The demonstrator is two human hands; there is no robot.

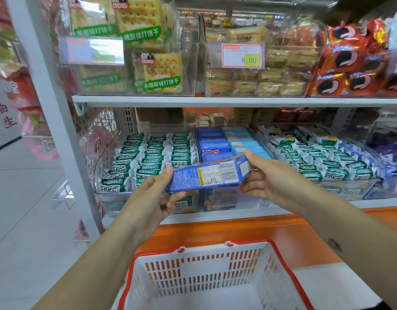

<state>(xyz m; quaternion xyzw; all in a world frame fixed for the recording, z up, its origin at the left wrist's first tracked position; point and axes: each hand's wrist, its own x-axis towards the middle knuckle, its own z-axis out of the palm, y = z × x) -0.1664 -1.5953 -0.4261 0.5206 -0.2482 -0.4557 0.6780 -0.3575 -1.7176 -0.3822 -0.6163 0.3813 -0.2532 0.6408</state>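
Observation:
A flat blue box [207, 175] with a barcode and a printed label facing me is held level in front of the lower shelf. My left hand [157, 193] grips its left end, thumb on top and fingers underneath. My right hand [263, 175] pinches its right end between thumb and fingers. Behind the box, a clear bin [215, 142] holds more dark blue and light blue boxes of the same kind.
A white shopping basket with a red rim [282, 262] sits below my arms, with nothing visible inside. Clear bins of green-wrapped snacks [152, 157] flank the blue boxes. The upper shelf carries cracker packs [148, 25], a price tag [242, 55] and orange cookie packs [349, 63].

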